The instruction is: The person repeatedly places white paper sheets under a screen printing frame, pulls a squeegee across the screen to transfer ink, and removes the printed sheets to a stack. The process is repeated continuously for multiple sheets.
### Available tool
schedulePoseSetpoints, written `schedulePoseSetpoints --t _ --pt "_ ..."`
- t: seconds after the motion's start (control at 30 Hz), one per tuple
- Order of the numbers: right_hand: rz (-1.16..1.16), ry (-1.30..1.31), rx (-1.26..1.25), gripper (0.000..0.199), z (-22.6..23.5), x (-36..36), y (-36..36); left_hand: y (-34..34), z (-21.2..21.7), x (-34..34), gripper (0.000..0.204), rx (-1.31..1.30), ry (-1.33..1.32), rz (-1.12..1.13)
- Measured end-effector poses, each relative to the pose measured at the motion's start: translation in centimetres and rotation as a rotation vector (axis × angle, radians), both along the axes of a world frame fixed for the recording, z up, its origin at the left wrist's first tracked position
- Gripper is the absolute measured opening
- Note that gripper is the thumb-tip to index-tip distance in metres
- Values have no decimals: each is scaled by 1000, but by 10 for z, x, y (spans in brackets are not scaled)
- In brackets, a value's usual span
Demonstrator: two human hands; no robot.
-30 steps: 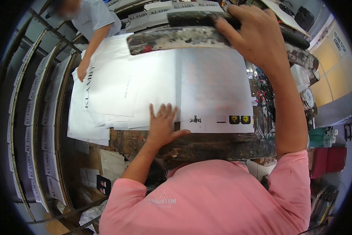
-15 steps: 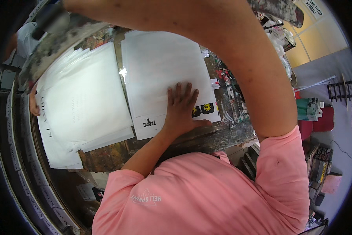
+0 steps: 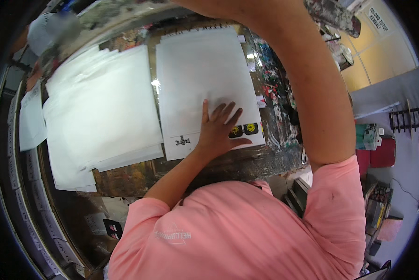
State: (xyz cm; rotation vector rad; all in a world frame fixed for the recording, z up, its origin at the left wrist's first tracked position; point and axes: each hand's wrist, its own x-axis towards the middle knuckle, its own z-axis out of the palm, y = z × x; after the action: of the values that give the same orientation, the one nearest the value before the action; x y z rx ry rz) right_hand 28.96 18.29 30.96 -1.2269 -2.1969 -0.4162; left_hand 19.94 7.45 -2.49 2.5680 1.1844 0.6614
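My left hand (image 3: 217, 133) lies palm down with its fingers spread, near the lower edge of a stack of pale, translucent sheets (image 3: 204, 70). Along that lower edge show black lettering (image 3: 183, 140) and dark squares with yellow emblems (image 3: 250, 129), partly covered by the hand. My right arm (image 3: 312, 88) reaches up over the right side of the table and bends left at the top edge. The right hand itself is outside the picture. To the left lies a second stack of white sheets (image 3: 102, 102), fanned unevenly at its edges.
The dark, paint-stained table (image 3: 125, 179) carries both stacks. At the far left, another person's hand (image 3: 33, 77) is at a loose white sheet (image 3: 32, 116). Labelled shelves (image 3: 41, 219) run down the left. A green-tinted jug (image 3: 369, 135) and a red chair (image 3: 384, 151) stand at right.
My right forearm has moved up, uncovering the stack's far edge. My left hand stays on the sheets. The other person's sheet now hangs apart from the left stack. The view has shifted slightly.
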Motion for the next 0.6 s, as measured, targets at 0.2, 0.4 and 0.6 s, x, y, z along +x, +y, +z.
schedulePoseSetpoints --t 0.2,0.4,0.6 --pt "68 -13 225 51 -50 0 -18 13 126 -148 60 -213 -1371 322" --pt "178 -285 -426 37 -169 33 -96 -59 66 -191 97 -496 -929 645" --pt "149 -100 -662 40 -251 24 -133 -82 -3 -196 122 -37 -7 806"
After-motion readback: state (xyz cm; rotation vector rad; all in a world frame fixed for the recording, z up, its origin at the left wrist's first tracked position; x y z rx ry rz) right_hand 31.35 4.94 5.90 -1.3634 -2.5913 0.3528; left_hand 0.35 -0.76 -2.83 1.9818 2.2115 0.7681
